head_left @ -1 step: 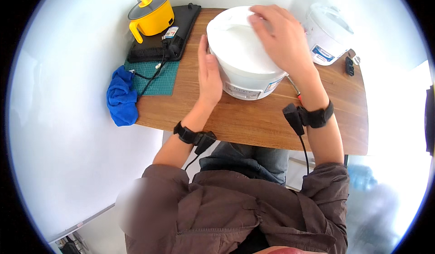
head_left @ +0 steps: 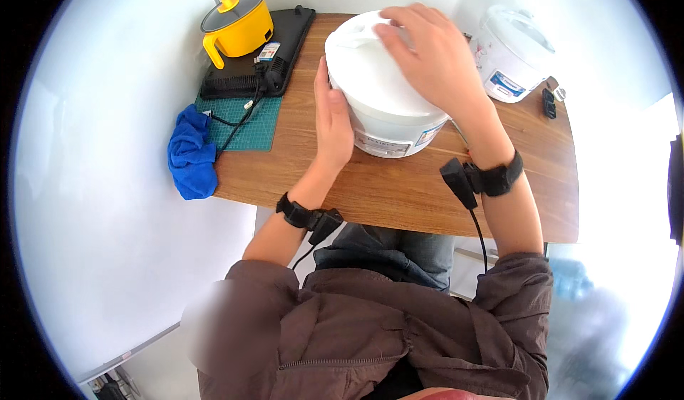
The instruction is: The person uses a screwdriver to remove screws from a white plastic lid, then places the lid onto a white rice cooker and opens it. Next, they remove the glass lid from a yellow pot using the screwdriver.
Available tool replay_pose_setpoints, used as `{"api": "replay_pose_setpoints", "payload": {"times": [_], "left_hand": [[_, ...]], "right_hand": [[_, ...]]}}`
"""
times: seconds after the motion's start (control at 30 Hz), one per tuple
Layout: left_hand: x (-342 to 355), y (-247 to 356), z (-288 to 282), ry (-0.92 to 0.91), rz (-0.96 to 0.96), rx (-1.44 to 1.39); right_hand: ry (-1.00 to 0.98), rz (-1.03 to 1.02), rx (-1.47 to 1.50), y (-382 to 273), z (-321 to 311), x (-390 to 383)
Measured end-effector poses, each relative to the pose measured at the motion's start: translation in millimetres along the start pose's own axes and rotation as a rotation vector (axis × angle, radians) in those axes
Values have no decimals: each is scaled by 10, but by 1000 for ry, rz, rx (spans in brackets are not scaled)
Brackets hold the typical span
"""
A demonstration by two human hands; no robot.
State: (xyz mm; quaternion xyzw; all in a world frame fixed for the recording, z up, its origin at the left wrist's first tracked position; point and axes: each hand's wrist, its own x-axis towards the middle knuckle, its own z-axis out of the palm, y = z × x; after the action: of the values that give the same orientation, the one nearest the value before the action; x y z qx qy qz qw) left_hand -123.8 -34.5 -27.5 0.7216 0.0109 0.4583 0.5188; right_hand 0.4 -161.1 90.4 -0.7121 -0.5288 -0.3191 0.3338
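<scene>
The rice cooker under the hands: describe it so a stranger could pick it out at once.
On the wooden table, look to the middle. The white rice cooker there has the left hand against its side and the right hand on its lid. The other white cooker stands untouched, farther right.

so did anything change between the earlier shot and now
Nothing visibly changed. The left hand is pressed against the side of the white rice cooker and the right hand lies on its lid, as before. The yellow pot, blue cloth and second white cooker sit where they were.
</scene>
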Motion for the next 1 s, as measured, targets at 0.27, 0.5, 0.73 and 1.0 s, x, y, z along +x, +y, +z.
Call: {"api": "replay_pose_setpoints", "payload": {"times": [0.27,0.5,0.73,1.0], "left_hand": [[-202,119,69,4,2,-2],[-452,154,150,74,27,44],[-621,386,388,197,29,89],[-273,431,-116,98,251,261]], "right_hand": [[-380,306,-1,-305,88,306],[-101,319,186,-18,-344,291],[509,234,154,518,-1035,-120],[642,511,733,478,-1271,-869]]}}
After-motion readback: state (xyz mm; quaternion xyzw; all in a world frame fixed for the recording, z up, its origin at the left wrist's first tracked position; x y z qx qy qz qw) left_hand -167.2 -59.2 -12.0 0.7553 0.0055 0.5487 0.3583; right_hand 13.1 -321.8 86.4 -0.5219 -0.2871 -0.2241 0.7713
